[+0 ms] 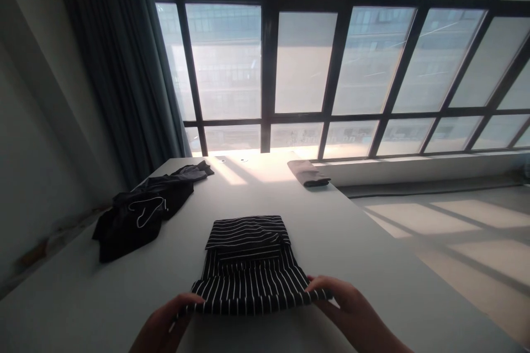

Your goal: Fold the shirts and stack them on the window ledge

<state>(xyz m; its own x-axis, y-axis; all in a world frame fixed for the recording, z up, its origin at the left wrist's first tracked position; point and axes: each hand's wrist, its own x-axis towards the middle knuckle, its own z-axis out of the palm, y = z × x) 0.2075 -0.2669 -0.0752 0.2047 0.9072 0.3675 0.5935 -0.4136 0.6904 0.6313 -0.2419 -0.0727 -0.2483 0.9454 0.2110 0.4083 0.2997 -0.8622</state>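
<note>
A black garment with white stripes (252, 273) lies partly folded on the white table (244, 196), right in front of me. Its far part is folded over, with the stripes running crosswise there. My left hand (168, 317) pinches the near left corner of the cloth, thumb on top. At the near right corner, my right hand (342, 298) grips the same edge between thumb and fingers. Between both hands the near edge is stretched out and looks slightly raised off the tabletop. The garment's exact kind does not show.
Dark clothing with a white drawstring (151, 212) lies in a loose heap along the table's left side. A folded grey-brown cloth (308, 172) rests near the far right edge. Beyond the table stand large windows and a dark curtain (120, 66).
</note>
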